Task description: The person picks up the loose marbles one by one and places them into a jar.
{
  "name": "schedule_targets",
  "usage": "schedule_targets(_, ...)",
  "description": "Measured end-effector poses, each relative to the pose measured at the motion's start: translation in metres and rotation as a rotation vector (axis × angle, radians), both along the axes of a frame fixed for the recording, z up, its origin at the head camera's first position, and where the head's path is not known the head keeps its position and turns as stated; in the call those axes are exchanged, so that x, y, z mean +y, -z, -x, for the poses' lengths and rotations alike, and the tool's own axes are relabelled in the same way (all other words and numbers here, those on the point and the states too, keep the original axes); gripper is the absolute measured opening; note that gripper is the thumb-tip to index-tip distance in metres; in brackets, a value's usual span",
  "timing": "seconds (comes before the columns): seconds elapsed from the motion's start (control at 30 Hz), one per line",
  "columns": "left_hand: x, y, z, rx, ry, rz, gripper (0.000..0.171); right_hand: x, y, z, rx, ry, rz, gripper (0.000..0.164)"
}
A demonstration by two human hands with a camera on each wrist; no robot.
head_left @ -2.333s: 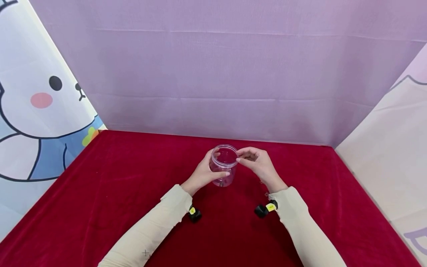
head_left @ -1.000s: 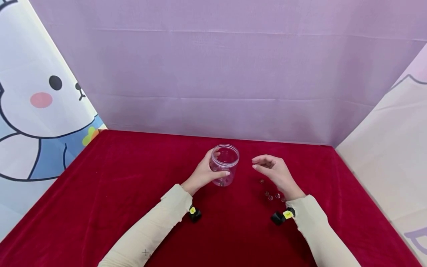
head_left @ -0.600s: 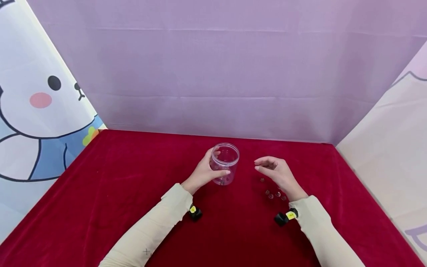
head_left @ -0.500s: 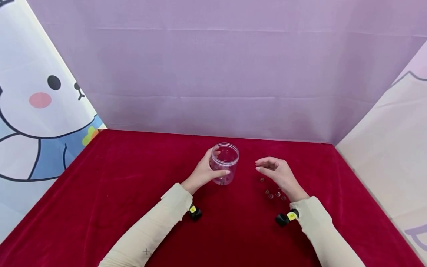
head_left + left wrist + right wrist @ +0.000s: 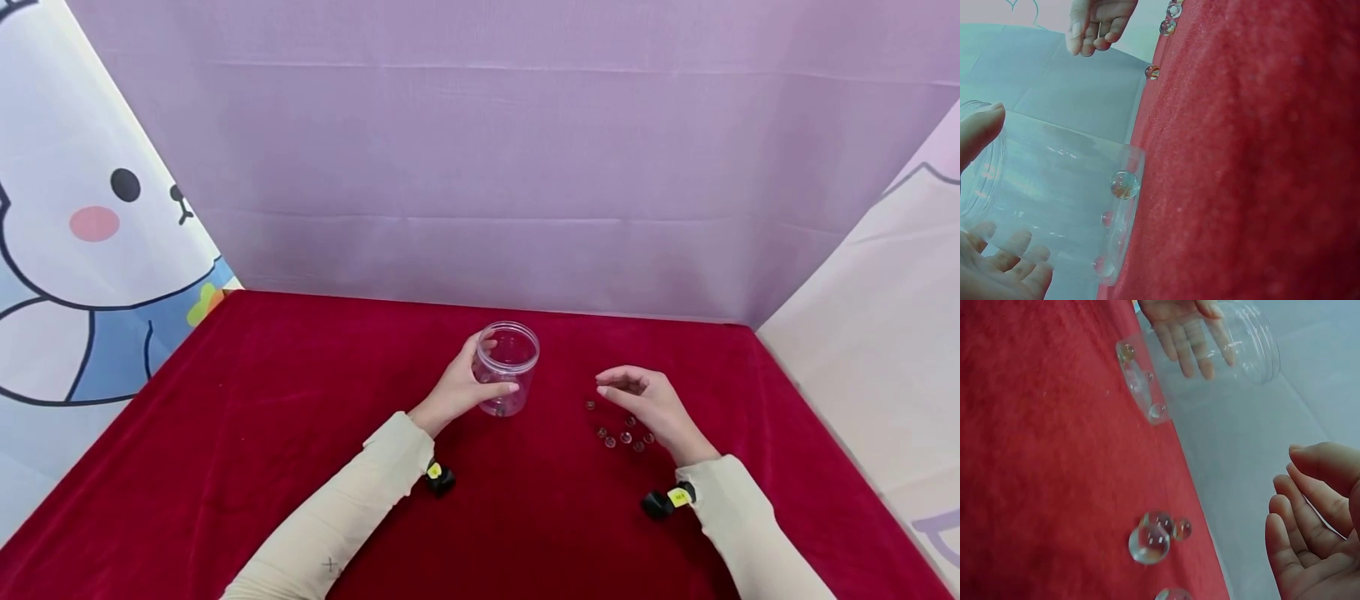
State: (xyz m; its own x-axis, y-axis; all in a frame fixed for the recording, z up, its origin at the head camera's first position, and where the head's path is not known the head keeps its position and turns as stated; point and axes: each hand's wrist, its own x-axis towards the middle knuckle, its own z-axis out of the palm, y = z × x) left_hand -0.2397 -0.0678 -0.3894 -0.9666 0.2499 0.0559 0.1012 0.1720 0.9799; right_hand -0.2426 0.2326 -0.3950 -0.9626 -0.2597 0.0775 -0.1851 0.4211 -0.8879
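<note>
A clear plastic jar (image 5: pixel 514 379) with no lid stands upright on the red cloth. My left hand (image 5: pixel 456 390) grips its side, thumb across the front and fingers round the back. Through the wall in the left wrist view, a glass marble (image 5: pixel 1124 185) and a few others lie at the jar's bottom. My right hand (image 5: pixel 654 407) hovers right of the jar, fingers loosely bent, with nothing between thumb and fingertips in the right wrist view. Under and in front of it lie several loose glass marbles (image 5: pixel 626 437); one marble (image 5: pixel 590 405) sits apart, nearer the jar.
Red velvet cloth (image 5: pixel 337 358) covers the table. A lilac curtain (image 5: pixel 480 167) rises behind its far edge. Printed cartoon cloth (image 5: pixel 90 267) hangs at the left and a pale cloth panel (image 5: pixel 885 333) at the right.
My right hand has drawn back from the jar's rim, moving right and towards me until it is above the marbles, which now show more fully. The left hand and jar have stayed put.
</note>
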Motion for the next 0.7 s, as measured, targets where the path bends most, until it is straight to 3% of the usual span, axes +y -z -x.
schedule_targets(0.2, 0.001, 0.028, 0.018, 0.036, -0.022, -0.019, 0.092, 0.008, 0.001, -0.003, 0.01, 0.003, -0.025, 0.034)
schedule_targets(0.23, 0.001, 0.027, 0.018, 0.033, -0.02, -0.021, 0.092, 0.009, 0.001, -0.004, 0.007, 0.002, -0.026, 0.034)
schedule_targets(0.47, 0.0, 0.021, 0.016, 0.001, -0.005, -0.021, 0.094, 0.02, 0.003, -0.008, -0.018, -0.003, -0.031, 0.034)
schedule_targets(0.7, 0.0, -0.005, -0.002, -0.001, 0.003, -0.016, 0.09, 0.03, 0.006, -0.01, -0.024, -0.009, -0.053, 0.032)
